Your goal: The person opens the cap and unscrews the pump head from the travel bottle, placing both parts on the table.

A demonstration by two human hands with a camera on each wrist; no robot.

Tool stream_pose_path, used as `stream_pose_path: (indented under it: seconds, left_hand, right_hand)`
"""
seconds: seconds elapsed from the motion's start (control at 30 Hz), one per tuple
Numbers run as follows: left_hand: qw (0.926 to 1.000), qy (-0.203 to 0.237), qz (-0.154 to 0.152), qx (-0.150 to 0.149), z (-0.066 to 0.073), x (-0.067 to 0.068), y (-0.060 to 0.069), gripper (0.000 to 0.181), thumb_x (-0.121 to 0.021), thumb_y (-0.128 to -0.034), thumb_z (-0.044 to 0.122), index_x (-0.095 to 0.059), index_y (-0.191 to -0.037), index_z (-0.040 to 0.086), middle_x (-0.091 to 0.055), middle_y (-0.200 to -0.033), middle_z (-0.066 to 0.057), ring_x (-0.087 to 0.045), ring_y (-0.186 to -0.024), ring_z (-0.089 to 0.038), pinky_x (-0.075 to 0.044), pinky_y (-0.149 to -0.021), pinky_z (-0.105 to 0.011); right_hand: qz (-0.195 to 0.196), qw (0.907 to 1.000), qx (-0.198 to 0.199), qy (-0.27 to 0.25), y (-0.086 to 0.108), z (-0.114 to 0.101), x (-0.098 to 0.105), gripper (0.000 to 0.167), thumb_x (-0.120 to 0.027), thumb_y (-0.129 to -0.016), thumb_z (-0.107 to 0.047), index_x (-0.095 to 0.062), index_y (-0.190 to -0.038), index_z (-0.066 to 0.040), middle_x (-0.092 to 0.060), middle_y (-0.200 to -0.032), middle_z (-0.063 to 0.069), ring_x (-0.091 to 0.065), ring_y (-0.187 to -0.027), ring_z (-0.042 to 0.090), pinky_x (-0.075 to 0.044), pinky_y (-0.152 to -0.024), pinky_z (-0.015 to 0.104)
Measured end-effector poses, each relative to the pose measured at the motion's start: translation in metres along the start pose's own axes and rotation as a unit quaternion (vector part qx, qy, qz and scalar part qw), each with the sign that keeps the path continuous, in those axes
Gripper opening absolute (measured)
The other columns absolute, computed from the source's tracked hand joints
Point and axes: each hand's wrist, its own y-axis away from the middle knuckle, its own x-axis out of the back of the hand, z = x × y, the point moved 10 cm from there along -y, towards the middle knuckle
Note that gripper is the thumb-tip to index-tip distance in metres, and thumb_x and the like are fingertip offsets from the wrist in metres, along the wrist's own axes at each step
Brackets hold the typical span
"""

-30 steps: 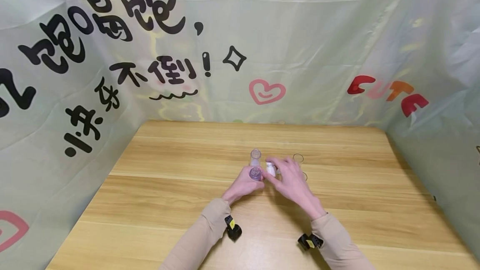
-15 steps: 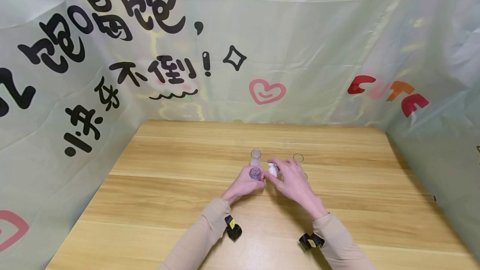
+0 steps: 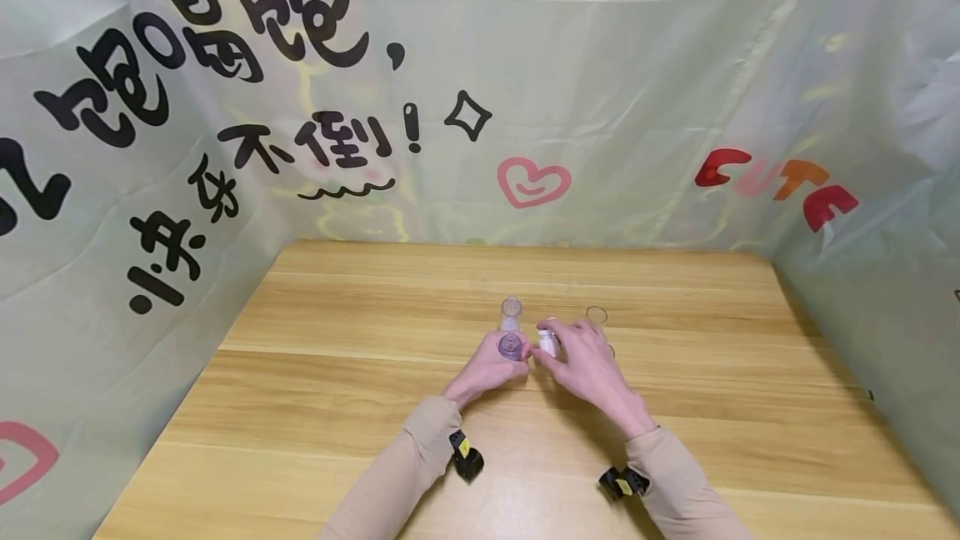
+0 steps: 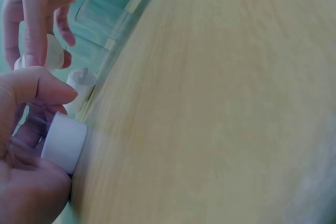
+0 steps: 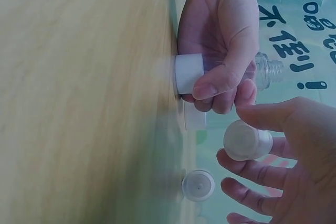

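My left hand (image 3: 491, 363) grips an upright clear bottle (image 3: 512, 347) with a faint purple tint. Its bare threaded neck (image 5: 270, 73) points up, and its white base (image 5: 189, 73) stands at the tabletop. Just to the right, my right hand (image 3: 588, 361) pinches a small white cap-like piece (image 3: 549, 344) between thumb and fingers, apart from the bottle neck. The right wrist view shows the round end of this white piece (image 5: 242, 141). Behind my left hand stands another clear bottle-like container (image 3: 511, 311), its lower part hidden.
Two clear cylinders, one farther (image 4: 101, 17) and one nearer (image 4: 86, 52), stand right of the hands; only their thin rims show from above. A small white piece with a nozzle (image 4: 82, 80) stands near them on the wooden table (image 3: 360, 407). Printed fabric (image 3: 637, 90) encloses the table.
My right hand has drawn slightly to the right with the white piece, widening the gap to the bottle. The left hand and its bottle have stayed in place.
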Motion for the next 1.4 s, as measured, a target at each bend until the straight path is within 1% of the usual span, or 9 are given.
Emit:
stream_pose_path:
  seconds: [0.17,0.33,0.4,0.53,0.73,0.8,1.03,1.2,1.4]
  left_hand:
    - [1.0000,0.000,0.000,-0.002,-0.001,0.000,0.000,0.018,-0.062,-0.0716,-0.011,-0.060,-0.089,-0.007,-0.059,-0.082,0.001,-0.055,-0.077,-0.009,-0.049,-0.078,-0.023]
    - [1.0000,0.007,0.000,0.005,-0.002,0.000,0.001,0.019,-0.063,-0.0716,-0.011,-0.061,-0.090,-0.007,-0.062,-0.086,-0.006,-0.056,-0.079,-0.011,-0.050,-0.078,-0.024]
    - [0.9999,0.008,0.001,0.008,-0.002,0.000,0.001,0.020,-0.063,-0.0713,-0.011,-0.061,-0.090,-0.006,-0.062,-0.086,-0.006,-0.056,-0.079,-0.012,-0.049,-0.078,-0.024]
    - [0.9999,0.004,0.008,0.010,-0.004,0.000,0.000,0.020,-0.063,-0.0704,-0.011,-0.061,-0.090,-0.006,-0.059,-0.082,0.000,-0.054,-0.076,-0.010,-0.048,-0.076,-0.022]
    - [0.9998,0.008,0.012,0.013,-0.003,0.001,0.000,0.020,-0.061,-0.0703,-0.014,-0.060,-0.090,-0.008,-0.056,-0.079,0.004,-0.052,-0.073,-0.009,-0.046,-0.073,-0.020]
    - [0.9998,0.013,0.011,0.010,0.000,0.001,0.001,0.019,-0.059,-0.0702,-0.014,-0.059,-0.089,-0.009,-0.056,-0.078,0.004,-0.052,-0.073,-0.009,-0.045,-0.072,-0.020]
    - [0.9995,0.026,0.018,-0.007,0.029,0.003,0.013,0.017,-0.059,-0.0702,-0.014,-0.059,-0.086,-0.008,-0.056,-0.078,0.004,-0.052,-0.072,-0.006,-0.045,-0.073,-0.019]
    - [0.9994,0.027,0.021,-0.008,0.031,0.003,0.016,0.018,-0.059,-0.0706,-0.014,-0.059,-0.088,-0.010,-0.056,-0.078,0.004,-0.052,-0.073,-0.006,-0.045,-0.074,-0.019]
    - [0.9996,0.021,0.013,-0.010,0.031,0.002,0.016,0.019,-0.058,-0.0715,-0.014,-0.057,-0.090,-0.013,-0.054,-0.077,0.005,-0.050,-0.072,-0.005,-0.043,-0.072,-0.018]
  right_hand:
    - [-0.007,1.0000,-0.004,0.006,0.000,0.001,-0.003,0.041,-0.078,-0.085,-0.028,-0.068,-0.121,-0.012,-0.073,-0.093,0.009,-0.061,-0.097,0.033,-0.047,-0.092,0.053]
    - [-0.010,0.9999,-0.001,0.004,0.000,0.001,-0.006,0.040,-0.078,-0.086,-0.028,-0.068,-0.121,-0.011,-0.075,-0.096,0.010,-0.063,-0.096,0.032,-0.046,-0.092,0.051]
    - [-0.011,0.9999,0.000,0.003,0.000,0.001,-0.007,0.041,-0.078,-0.086,-0.028,-0.068,-0.121,-0.011,-0.075,-0.096,0.010,-0.063,-0.094,0.032,-0.046,-0.092,0.051]
    - [-0.014,0.9999,-0.001,0.001,0.001,0.001,-0.008,0.040,-0.077,-0.086,-0.027,-0.068,-0.121,-0.011,-0.076,-0.097,0.009,-0.063,-0.094,0.032,-0.045,-0.092,0.051]
    - [-0.027,0.9996,-0.004,0.001,0.003,0.002,-0.012,0.040,-0.076,-0.086,-0.027,-0.068,-0.122,-0.011,-0.076,-0.109,0.012,-0.065,-0.102,0.036,-0.044,-0.096,0.055]
    - [-0.032,0.9995,-0.005,-0.005,0.003,0.002,-0.013,0.040,-0.076,-0.086,-0.027,-0.067,-0.123,-0.011,-0.075,-0.111,0.012,-0.065,-0.105,0.037,-0.043,-0.098,0.057]
    - [-0.040,0.9992,0.005,-0.009,0.003,0.001,-0.015,0.041,-0.077,-0.086,-0.027,-0.067,-0.123,-0.012,-0.076,-0.111,0.010,-0.066,-0.104,0.035,-0.043,-0.099,0.058]
    - [-0.039,0.9992,0.007,-0.008,0.003,0.002,-0.015,0.042,-0.077,-0.085,-0.026,-0.067,-0.123,-0.010,-0.076,-0.109,0.011,-0.067,-0.103,0.036,-0.043,-0.098,0.057]
    - [-0.032,0.9991,0.008,0.027,0.003,0.003,-0.013,0.041,-0.078,-0.084,-0.025,-0.068,-0.121,-0.010,-0.077,-0.101,0.010,-0.068,-0.096,0.034,-0.043,-0.097,0.056]
